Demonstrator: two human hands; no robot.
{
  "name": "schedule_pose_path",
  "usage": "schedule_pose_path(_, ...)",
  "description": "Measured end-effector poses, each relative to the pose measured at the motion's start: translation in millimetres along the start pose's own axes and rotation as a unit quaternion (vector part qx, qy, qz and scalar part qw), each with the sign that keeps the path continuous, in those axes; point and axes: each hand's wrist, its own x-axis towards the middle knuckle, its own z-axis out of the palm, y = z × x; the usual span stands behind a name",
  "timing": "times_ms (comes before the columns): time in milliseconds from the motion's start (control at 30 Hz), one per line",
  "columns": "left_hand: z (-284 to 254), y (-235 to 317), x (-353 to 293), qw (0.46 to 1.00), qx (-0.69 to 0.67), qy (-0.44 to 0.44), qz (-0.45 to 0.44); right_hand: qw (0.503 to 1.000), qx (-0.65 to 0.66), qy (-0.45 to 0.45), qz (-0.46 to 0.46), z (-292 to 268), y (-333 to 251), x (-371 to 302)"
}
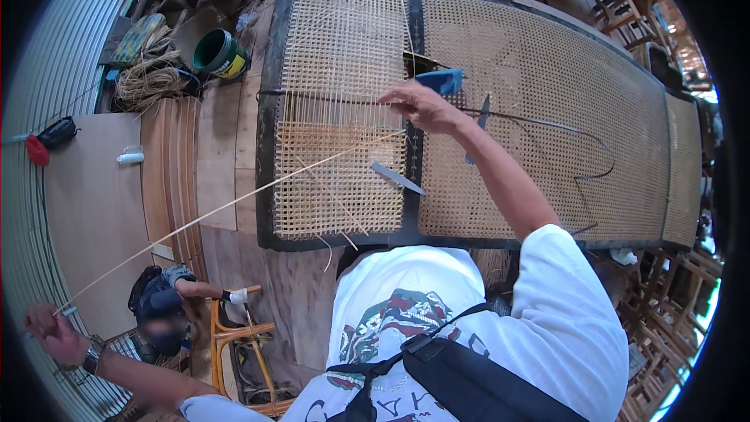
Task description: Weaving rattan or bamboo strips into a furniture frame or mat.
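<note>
My left hand (58, 336), stretched out at the far lower left, is closed on the end of a long pale cane strand (234, 202). The strand runs taut across to the woven cane panel (340, 203) in its dark frame (266, 187). Over the panel's right edge hovers my right hand (422, 108), its fingers apart and pointing left, with nothing visible in them. A long dark thin rod (539, 119) passes beneath this hand and through the loose strands of the panel. Its right end curves into a hook. Whether my fingertips touch the strands is unclear.
Two grey flat blades (397, 178) (480, 126) and a blue object (439, 80) lie on the weave. A larger woven section (547, 70) extends right. A green bucket (221, 55) and cane bundles (148, 78) stand left. Another person (164, 305) works by a rattan frame (246, 334).
</note>
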Motion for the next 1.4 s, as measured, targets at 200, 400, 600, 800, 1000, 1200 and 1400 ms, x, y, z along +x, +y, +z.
schedule_pose_path(200, 29, -15, 38, 0.858, -0.385, -0.289, -0.178, 0.930, 0.229, -0.287, 0.026, 53, 59, -10)
schedule_pose_path(400, 48, -29, 57, 0.873, -0.379, -0.272, -0.140, 0.935, 0.252, -0.243, 0.064, 64, 60, -17)
schedule_pose_path(600, 46, -68, 65, 0.952, -0.251, -0.164, -0.064, 0.928, 0.264, -0.247, 0.086, 55, 34, -7)
schedule_pose_path(800, 54, -71, 36, 0.886, -0.410, -0.162, -0.143, 0.930, 0.286, -0.225, -0.059, 42, -101, 48)
schedule_pose_path(1000, 2, -97, 7, 0.926, -0.360, -0.058, -0.099, 0.896, 0.371, -0.178, -0.166, 29, -225, 75)
schedule_pose_path(1200, 35, -140, -65, 0.933, -0.248, -0.035, -0.260, 0.884, 0.451, -0.119, -0.033, -44, -233, 11)
schedule_pose_path(1400, 141, -204, -140, 0.876, -0.249, -0.137, -0.389, 0.827, 0.534, -0.034, 0.174, -90, -173, -94)
